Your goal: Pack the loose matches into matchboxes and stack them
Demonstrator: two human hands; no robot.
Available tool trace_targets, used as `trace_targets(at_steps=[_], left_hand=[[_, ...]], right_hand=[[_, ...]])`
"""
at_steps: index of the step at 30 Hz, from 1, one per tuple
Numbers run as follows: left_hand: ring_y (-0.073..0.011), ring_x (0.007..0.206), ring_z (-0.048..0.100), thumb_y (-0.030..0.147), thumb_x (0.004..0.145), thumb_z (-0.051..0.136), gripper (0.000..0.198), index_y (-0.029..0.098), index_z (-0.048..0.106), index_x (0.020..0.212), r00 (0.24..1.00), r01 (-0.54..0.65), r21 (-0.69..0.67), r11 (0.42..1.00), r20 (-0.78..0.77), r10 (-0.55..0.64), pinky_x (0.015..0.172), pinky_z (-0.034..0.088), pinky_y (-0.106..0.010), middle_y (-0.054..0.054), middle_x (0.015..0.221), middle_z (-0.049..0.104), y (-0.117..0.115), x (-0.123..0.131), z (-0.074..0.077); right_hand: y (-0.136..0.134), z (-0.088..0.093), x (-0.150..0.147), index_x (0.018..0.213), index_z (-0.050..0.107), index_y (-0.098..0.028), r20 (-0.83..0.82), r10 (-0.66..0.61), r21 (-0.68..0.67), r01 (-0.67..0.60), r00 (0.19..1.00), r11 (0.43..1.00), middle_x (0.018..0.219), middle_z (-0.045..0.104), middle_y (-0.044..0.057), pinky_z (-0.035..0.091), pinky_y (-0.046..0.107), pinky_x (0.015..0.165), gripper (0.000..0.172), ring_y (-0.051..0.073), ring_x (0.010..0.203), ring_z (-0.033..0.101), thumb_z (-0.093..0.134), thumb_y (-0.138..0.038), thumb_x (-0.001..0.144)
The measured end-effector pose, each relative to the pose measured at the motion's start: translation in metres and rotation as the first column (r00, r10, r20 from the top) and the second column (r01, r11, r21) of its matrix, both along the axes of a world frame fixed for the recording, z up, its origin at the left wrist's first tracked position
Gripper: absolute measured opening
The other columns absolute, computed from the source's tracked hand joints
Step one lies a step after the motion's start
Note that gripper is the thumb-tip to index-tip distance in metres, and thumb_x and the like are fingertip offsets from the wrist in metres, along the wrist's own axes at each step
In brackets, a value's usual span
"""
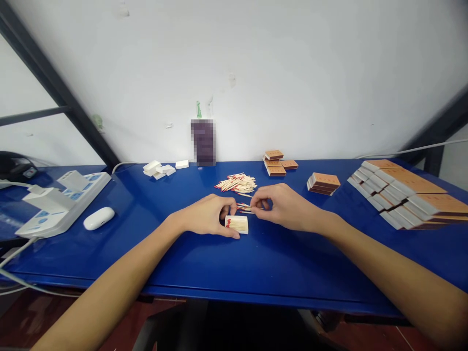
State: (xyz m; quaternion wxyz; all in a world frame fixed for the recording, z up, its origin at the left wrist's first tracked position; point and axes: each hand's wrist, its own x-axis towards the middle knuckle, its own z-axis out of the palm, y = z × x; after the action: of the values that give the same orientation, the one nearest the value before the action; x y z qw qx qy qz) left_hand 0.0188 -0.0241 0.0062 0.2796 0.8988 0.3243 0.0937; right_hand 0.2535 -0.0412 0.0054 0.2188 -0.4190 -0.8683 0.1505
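Observation:
A white matchbox tray [244,230] lies on the blue table, partly filled with red-tipped matches [238,224]. Around its left end my left hand [210,215] is closed, thumb on the near side and fingers on the far side. My right hand [280,207] pinches matchsticks [244,208] just beyond the tray, their red heads pointing left; how many it holds I cannot tell. Behind both hands a loose heap of matches [237,183] is spread on the table, with a single stick lying at its near right.
Several white trays [159,169] lie at the back left. Orange matchbox covers [277,163] sit at the back, a small stack [323,183] and a large stack of matchboxes [405,192] to the right. A power strip [68,204] and white earbud case [99,218] are on the left.

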Motion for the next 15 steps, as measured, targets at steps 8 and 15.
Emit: trace_targets(at_steps=[8, 15], left_hand=[[-0.0112, 0.057, 0.05, 0.057, 0.069, 0.077, 0.047, 0.019, 0.058, 0.088, 1.0, 0.001, 0.079, 0.997, -0.016, 0.0, 0.055, 0.032, -0.024, 0.005, 0.067, 0.057, 0.0, 0.003, -0.006], [-0.0128, 0.061, 0.052, 0.057, 0.073, 0.073, 0.042, 0.019, 0.059, 0.084, 0.999, 0.02, 0.215, 0.976, -0.036, -0.012, 0.058, 0.034, -0.026, 0.004, 0.068, 0.057, -0.003, 0.009, -0.009]], right_hand=[[-0.017, 0.004, -0.007, 0.073, 0.068, -0.021, 0.092, 0.089, -0.027, -0.087, 0.992, 0.996, 0.067, 0.062, -0.002, 0.036, 0.025, 0.057, 0.014, 0.012, 0.06, 0.052, 0.059, -0.02, 0.083], [-0.019, -0.011, -0.021, 0.077, 0.07, -0.021, 0.154, 0.111, 0.084, -0.125, 0.982, 0.989, 0.077, 0.066, 0.002, 0.039, 0.028, 0.067, 0.016, 0.015, 0.07, 0.058, 0.061, -0.025, 0.089]])
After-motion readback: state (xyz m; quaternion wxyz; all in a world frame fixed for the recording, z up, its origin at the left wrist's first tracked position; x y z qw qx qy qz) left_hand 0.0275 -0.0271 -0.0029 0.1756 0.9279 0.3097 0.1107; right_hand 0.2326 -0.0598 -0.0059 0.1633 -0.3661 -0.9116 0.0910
